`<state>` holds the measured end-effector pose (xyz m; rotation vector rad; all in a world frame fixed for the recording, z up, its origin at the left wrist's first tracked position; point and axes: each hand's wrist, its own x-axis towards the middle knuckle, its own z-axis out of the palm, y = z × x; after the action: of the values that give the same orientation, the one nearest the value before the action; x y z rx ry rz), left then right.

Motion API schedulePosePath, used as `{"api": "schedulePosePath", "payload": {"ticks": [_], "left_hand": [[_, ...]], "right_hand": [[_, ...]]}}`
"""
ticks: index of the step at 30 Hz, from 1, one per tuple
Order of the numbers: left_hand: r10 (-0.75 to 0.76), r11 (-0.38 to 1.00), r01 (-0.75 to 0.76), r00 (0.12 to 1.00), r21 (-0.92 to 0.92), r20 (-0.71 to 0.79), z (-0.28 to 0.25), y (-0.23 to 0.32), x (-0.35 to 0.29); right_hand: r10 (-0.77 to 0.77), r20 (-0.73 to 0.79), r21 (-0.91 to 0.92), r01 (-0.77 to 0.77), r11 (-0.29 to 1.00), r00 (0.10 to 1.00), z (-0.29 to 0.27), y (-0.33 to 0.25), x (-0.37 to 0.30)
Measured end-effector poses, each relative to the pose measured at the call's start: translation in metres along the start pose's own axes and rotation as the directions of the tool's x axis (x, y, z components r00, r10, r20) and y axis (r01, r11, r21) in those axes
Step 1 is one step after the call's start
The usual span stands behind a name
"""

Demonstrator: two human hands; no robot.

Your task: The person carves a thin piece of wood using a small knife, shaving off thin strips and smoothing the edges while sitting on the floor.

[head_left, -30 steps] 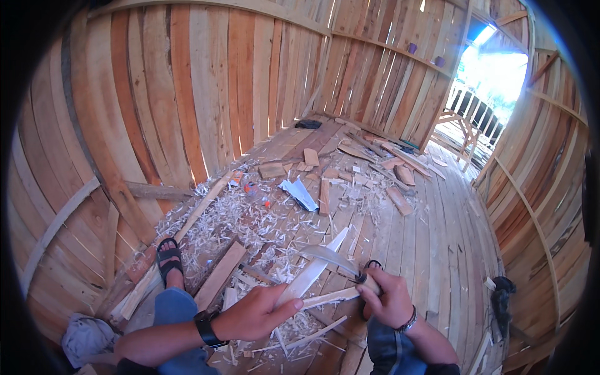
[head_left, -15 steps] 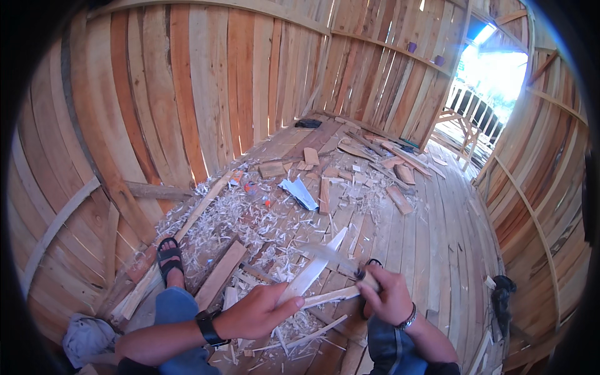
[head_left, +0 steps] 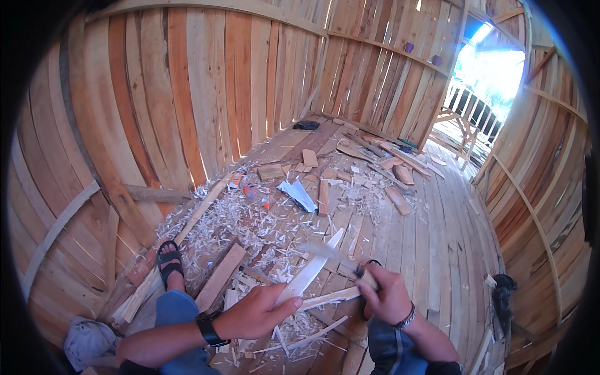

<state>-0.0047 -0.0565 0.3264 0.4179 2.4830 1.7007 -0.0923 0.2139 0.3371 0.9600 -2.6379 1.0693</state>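
Note:
My left hand [head_left: 261,307] is closed round the lower end of a pale, whittled wooden piece [head_left: 307,271], which tapers to a point away from me. In my right hand [head_left: 389,292] is a knife [head_left: 347,263], gripped by its handle, its blade smeared by motion and lying across the wooden piece towards the left. Whether the edge touches the wood I cannot tell. Below the knife, a narrow wooden strip [head_left: 331,298] runs between my two hands; what holds it is hidden.
Curled wood shavings [head_left: 225,219] cover the plank floor. A thick board [head_left: 220,275] lies beside my sandalled left foot [head_left: 170,261]. Farther off are offcuts [head_left: 270,172] and a blue-white sheet [head_left: 297,195]. A grey cloth [head_left: 90,342] lies at lower left, a black item [head_left: 503,300] at right.
The wooden piece's tip has dropped slightly towards me and to the left. Both hands keep their grip and nearly the same place.

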Motion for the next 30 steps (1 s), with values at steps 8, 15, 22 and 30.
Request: {"api": "schedulePosePath", "payload": {"ticks": [8,15,22,30], "left_hand": [[0.028,1.000,-0.027,1.000,-0.010,0.005,0.001,-0.005,0.001],[0.033,0.999,-0.033,0.999,-0.007,-0.001,-0.004,0.009,-0.002],[0.145,0.988,-0.136,0.978,0.068,-0.153,-0.001,-0.012,0.002],[0.073,0.996,-0.064,0.986,0.061,-0.151,0.003,-0.001,0.004]], "right_hand": [[0.030,-0.094,-0.031,-0.033,0.999,0.995,0.001,0.006,0.007],[-0.081,-0.083,-0.073,0.075,0.995,0.993,0.012,0.009,0.005],[0.217,-0.219,0.249,-0.161,0.955,0.951,0.005,0.031,0.010],[0.015,-0.087,-0.067,-0.021,0.997,0.996,0.005,0.001,0.004]]}}
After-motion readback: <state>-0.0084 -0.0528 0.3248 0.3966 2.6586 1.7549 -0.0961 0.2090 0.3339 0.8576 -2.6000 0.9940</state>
